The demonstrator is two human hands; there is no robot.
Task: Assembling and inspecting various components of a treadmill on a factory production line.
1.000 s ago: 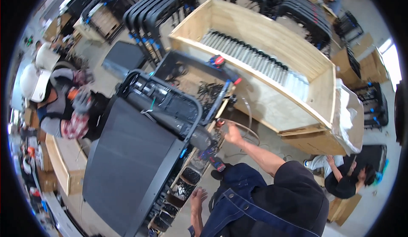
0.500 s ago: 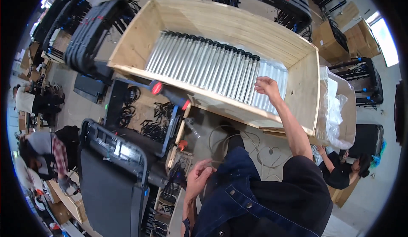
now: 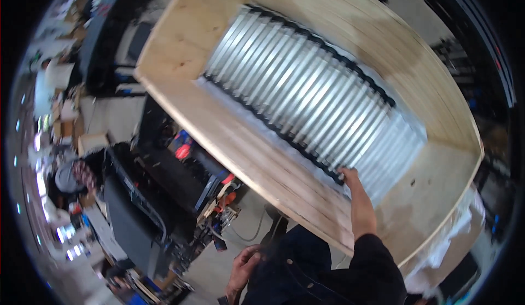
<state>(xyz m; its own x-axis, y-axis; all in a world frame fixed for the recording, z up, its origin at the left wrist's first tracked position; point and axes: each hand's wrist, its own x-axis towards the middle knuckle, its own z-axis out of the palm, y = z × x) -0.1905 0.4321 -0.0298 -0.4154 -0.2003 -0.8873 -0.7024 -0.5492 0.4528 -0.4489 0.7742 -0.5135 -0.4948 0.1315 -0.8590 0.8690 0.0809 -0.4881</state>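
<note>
My right hand point(image 3: 349, 177) reaches down inside a deep wooden crate point(image 3: 284, 206). Its fingers are closed about the near, black-capped end of the rightmost silver tube point(image 3: 363, 143) in the row. Several more silver tubes point(image 3: 295, 80) with black ends lie side by side, slanting across the crate. My left hand point(image 3: 244, 265) hangs low beside my thigh, its fingers loosely bent and apart, with nothing seen in it; motion smears it somewhat.
Clear plastic wrap point(image 3: 402, 141) covers the layer right of the tubes. A carton with plastic point(image 3: 445, 247) stands beyond the crate's right end. Left of me are a black padded frame point(image 3: 131, 217) and a red-and-black tool point(image 3: 183, 150). Someone in a checked sleeve point(image 3: 83, 175) is farther left.
My view has leaned closer and turned, so the crate looks larger and slanted. My right hand has gone from above the tubes down to the near end of the rightmost one.
</note>
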